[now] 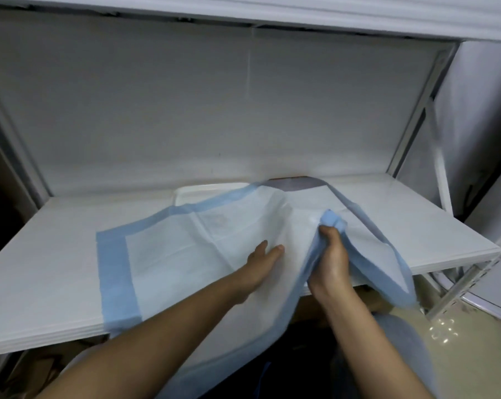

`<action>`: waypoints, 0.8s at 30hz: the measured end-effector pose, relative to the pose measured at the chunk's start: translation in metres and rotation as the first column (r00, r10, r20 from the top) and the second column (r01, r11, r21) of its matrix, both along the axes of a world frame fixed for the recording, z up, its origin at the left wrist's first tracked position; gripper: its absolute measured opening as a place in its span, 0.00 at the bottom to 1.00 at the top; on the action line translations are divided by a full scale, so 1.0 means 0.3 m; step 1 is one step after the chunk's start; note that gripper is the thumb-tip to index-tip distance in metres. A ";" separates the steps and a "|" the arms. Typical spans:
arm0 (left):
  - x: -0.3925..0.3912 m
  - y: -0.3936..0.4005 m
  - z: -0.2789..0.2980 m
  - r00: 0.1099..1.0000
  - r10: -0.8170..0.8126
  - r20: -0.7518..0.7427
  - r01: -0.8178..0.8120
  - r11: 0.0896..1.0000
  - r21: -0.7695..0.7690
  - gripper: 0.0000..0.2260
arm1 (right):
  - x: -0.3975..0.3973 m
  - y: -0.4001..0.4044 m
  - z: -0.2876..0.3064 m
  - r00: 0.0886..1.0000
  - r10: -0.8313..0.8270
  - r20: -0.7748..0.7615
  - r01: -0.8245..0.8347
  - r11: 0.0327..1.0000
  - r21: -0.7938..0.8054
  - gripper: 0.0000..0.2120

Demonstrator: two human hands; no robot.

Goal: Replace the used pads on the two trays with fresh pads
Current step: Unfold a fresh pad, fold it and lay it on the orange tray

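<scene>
Blue-edged pad (186, 240) in both hands

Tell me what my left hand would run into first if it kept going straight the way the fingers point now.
The left hand lies with straight fingers on the blue-edged pad, pointing up-right across it. Going on, it would likely meet the raised fold of that same pad, bunched in the right hand; depth is hard to judge here.
</scene>
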State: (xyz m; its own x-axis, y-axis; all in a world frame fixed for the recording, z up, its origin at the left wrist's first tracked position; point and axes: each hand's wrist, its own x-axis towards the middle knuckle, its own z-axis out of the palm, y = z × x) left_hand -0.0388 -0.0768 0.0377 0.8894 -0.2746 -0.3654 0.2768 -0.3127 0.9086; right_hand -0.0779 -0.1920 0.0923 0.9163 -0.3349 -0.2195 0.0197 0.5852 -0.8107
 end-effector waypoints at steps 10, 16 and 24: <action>0.118 0.017 0.065 0.992 -0.006 0.129 -0.004 0.997 0.073 0.22 | -0.027 -0.201 -0.035 0.868 -0.350 0.354 0.495 0.539 -0.682 0.12; 0.152 -0.039 0.112 0.785 -0.198 0.587 0.022 0.956 0.293 0.17 | -0.046 -0.249 -0.012 0.906 -0.283 0.316 0.424 0.641 -0.640 0.19; 0.143 -0.219 0.206 0.400 -0.632 0.664 0.276 0.774 0.571 0.26 | -0.079 -0.291 -0.034 0.872 -0.323 0.369 0.485 0.457 -0.745 0.08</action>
